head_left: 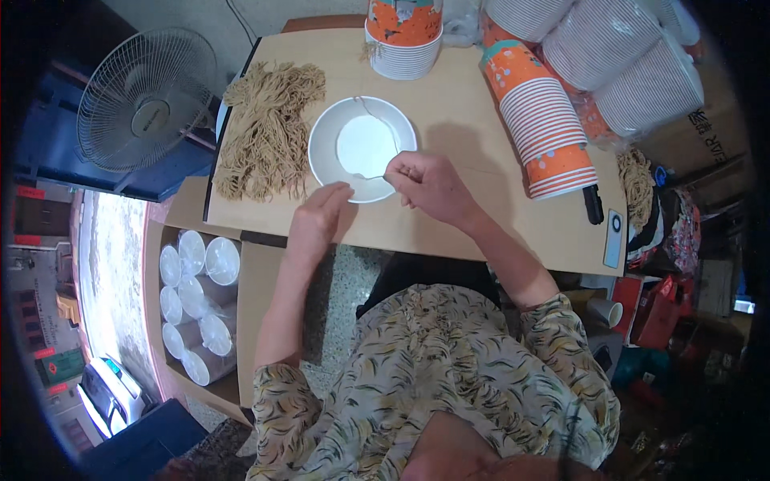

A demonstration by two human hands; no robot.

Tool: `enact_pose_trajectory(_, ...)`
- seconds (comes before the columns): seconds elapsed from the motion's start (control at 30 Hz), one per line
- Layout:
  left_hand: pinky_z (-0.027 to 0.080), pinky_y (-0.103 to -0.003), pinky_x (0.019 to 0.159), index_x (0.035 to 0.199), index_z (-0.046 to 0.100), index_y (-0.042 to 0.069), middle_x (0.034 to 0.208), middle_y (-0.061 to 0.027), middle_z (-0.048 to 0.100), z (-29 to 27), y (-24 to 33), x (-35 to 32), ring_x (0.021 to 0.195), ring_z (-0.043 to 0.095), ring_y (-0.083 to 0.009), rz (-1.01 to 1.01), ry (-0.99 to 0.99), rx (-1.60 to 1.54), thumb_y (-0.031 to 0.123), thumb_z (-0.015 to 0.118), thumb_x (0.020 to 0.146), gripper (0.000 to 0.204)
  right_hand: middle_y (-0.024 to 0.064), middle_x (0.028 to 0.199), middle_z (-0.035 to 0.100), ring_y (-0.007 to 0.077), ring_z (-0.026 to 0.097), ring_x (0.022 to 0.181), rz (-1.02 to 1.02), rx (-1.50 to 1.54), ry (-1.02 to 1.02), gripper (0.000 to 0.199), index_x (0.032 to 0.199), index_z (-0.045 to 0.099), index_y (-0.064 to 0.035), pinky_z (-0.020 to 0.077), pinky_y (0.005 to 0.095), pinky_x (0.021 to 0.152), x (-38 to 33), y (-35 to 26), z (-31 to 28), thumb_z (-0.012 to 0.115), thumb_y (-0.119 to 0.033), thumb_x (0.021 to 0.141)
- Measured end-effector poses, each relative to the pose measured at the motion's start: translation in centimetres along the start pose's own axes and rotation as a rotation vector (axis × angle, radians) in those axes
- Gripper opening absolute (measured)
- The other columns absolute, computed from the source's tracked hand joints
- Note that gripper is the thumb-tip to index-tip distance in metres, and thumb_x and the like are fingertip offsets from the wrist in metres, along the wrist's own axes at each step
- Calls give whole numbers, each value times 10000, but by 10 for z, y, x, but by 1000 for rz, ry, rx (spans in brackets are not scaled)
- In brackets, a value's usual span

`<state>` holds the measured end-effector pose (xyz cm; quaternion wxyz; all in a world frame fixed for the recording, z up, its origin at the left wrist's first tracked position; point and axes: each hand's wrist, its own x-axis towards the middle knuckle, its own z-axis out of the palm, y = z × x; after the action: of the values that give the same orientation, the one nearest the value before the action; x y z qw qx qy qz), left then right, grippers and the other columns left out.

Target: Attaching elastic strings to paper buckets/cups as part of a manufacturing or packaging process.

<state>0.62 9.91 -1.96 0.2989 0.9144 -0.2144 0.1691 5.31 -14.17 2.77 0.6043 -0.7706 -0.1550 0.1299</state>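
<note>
At the far left, off the work surface, a grey pedestal fan (144, 100) stands idle, and below it an open cardboard box (196, 309) holds rolled stacks of white lids or cups lying on their sides. On the light wooden tabletop (481, 216), a heap of tan fibrous cord handles (269, 128) lies along the left edge, just beside the white paper bowl (362, 148), which stands upright near the front edge of the table. The left hand (317, 216) rests at the bowl's lower left rim, fingers loosely curled and touching the rim; whether it pinches anything cannot be told. A thin wire or cord loop (377, 120) arches across the bowl's opening. The right hand (429, 188) is closed in a pinch on the loop's lower end at the bowl's lower right rim. Farther right, a stack of orange-printed paper cups (545, 128) lies tilted on the table, with a shorter upright stack (403, 36) behind the bowl and sleeves of white cups (626, 56) at the far right. Risk assessment: the bowl is light and braced at one side only, so a pull on the loop could tip or slide it toward the table edge; excess force at the attachment point could tear the rim; the tilted cup stack could roll if bumped by the right forearm.
</note>
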Motion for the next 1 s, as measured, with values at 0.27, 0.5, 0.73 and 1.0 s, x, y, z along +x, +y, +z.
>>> enact_pose_trajectory(0.27,585,-378,832,1054,696,24,1126,-100,693,14,35,-29,973,692,-284,28,-48,79,24,710,775,280,167,725,686,325,684,677,-28,-411,-136,150,790,677,-9,540,434,659,-16,14,8,640,-149,829)
enact_pose_trajectory(0.5,582,-377,833,1058,693,22,1131,-96,689,17,41,-31,967,690,-276,29,-78,102,37,716,773,287,132,679,672,247,660,617,31,-489,-227,139,780,671,-4,510,382,615,-17,33,10,671,-139,815)
enact_pose_trajectory(0.73,582,-369,842,1056,697,25,1130,-96,691,19,41,-31,977,690,-266,48,-89,133,47,704,781,276,129,688,678,248,666,631,43,-484,-259,135,780,669,1,515,377,620,-18,37,9,680,-131,807)
enact_pose_trajectory(1.0,578,-360,838,1051,696,19,1115,-89,688,17,45,-27,952,685,-258,72,-83,154,57,701,786,268,133,707,688,258,677,646,62,-516,-291,139,790,678,-5,518,380,623,-15,44,10,688,-144,801)
